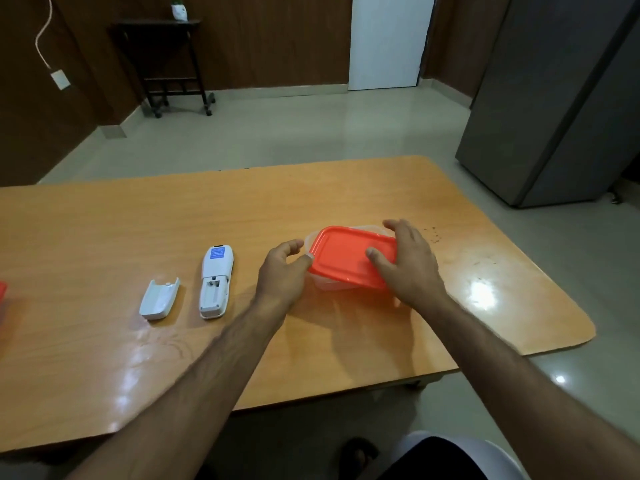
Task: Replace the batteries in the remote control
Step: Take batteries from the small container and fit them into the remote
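A white remote control (215, 283) lies face down on the wooden table (104, 237), its battery bay uncovered and showing no batteries. Its white battery cover (158, 299) lies just to the left, inner side up. To the right stands a clear plastic box with an orange lid (343, 258); the lid sits tilted on the box. My left hand (282, 271) touches the lid's left edge with thumb and fingers. My right hand (408, 265) lies over the lid's right side, fingers spread across it. What the box holds is hidden.
An orange object (2, 292) shows at the table's left edge, cut off by the frame. A grey cabinet (554, 109) stands beyond the table's right end. A dark small stand (166, 64) is by the far wall.
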